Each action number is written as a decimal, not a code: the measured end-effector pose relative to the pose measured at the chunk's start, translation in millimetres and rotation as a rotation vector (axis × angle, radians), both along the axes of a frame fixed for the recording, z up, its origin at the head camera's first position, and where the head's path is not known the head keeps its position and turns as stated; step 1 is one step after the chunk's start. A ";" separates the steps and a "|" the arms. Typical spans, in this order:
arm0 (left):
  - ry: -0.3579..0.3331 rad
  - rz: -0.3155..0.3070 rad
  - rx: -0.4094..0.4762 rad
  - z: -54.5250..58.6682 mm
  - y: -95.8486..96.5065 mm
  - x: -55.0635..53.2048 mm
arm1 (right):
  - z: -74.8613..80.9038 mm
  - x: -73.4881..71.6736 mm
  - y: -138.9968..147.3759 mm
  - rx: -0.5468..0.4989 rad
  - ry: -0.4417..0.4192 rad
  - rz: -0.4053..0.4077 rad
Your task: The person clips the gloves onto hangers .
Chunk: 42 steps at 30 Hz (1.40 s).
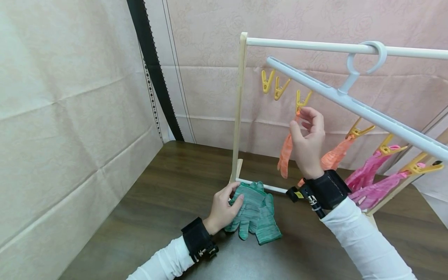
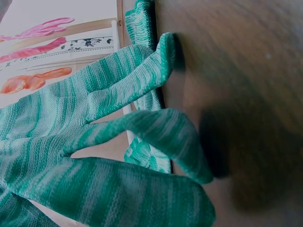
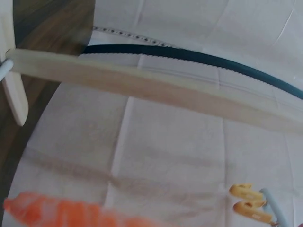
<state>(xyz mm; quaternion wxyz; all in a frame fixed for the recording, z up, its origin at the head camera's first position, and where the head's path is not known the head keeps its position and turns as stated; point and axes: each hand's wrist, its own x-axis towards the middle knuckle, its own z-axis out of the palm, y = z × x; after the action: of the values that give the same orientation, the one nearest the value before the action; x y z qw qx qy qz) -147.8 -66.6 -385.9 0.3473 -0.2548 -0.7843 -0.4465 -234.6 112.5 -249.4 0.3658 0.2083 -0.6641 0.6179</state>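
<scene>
My left hand [image 1: 223, 208] pinches a green striped knit glove [image 1: 251, 202] by its edge, the thumb over its front. In the left wrist view the fingers of this held glove [image 2: 109, 189] droop close over the table. A second green glove [image 1: 267, 223] lies partly behind it. My right hand [image 1: 309, 142] is raised beside an orange glove [image 1: 285, 153], its thumb and forefinger apart near the glove's top. That glove hangs from a yellow clip [image 1: 301, 100] under a pale blue hanger [image 1: 315, 82]. The right wrist view shows part of the orange glove [image 3: 71, 213] but not my hand.
The hanger hooks over the white top bar [image 1: 315, 45] of a wooden-legged rack [image 1: 238, 109]. Another orange glove [image 1: 338, 151] and two pink gloves [image 1: 379, 190] hang further right. Two yellow clips [image 1: 267, 81] hang bare at the left. The stand is on a brown table [image 1: 147, 217].
</scene>
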 end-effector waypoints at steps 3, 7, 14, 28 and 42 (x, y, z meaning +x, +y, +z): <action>-0.004 0.001 0.001 0.5 -0.1 0.1 | 5.2 2.9 -5.5 -0.006 -0.028 0.098; -0.007 -0.006 0.000 -13.2 -2.2 -9.4 | 9.0 1.4 -12.0 0.035 -0.090 0.174; 0.025 -0.018 -0.007 -30.6 -4.3 -20.7 | 14.5 -7.9 -22.5 0.111 -0.224 0.236; 0.024 -0.015 -0.005 -32.5 -3.5 -23.1 | 27.7 -27.6 -36.6 0.061 -0.482 0.209; 0.028 -0.014 -0.009 -33.5 -6.2 -23.6 | 32.6 -48.3 -36.1 0.001 -0.547 0.193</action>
<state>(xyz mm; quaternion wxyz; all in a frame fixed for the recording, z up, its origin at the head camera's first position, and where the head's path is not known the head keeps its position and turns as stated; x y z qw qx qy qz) -171.3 -72.7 -419.4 0.3542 -0.2680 -0.7796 -0.4415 -282.9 76.5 -216.9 0.1127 0.0964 -0.7155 0.6827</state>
